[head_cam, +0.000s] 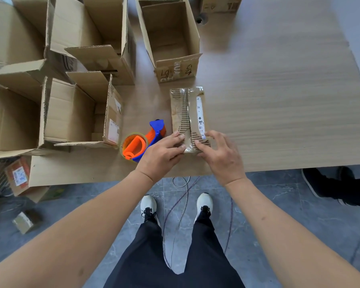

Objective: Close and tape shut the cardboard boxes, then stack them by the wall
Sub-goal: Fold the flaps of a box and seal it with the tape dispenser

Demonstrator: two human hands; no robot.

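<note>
Under my hands one taped box (188, 119); left of them one tape gun (143, 141); beyond, five open boxes (168, 38).

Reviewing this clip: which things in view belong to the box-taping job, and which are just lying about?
Job:
- small taped box, left hand and right hand on its near end
- tape dispenser, beside the left hand
- open boxes on the table

Lying about:
- cables on the floor
- small parcel on the floor
- another person's shoe
</note>
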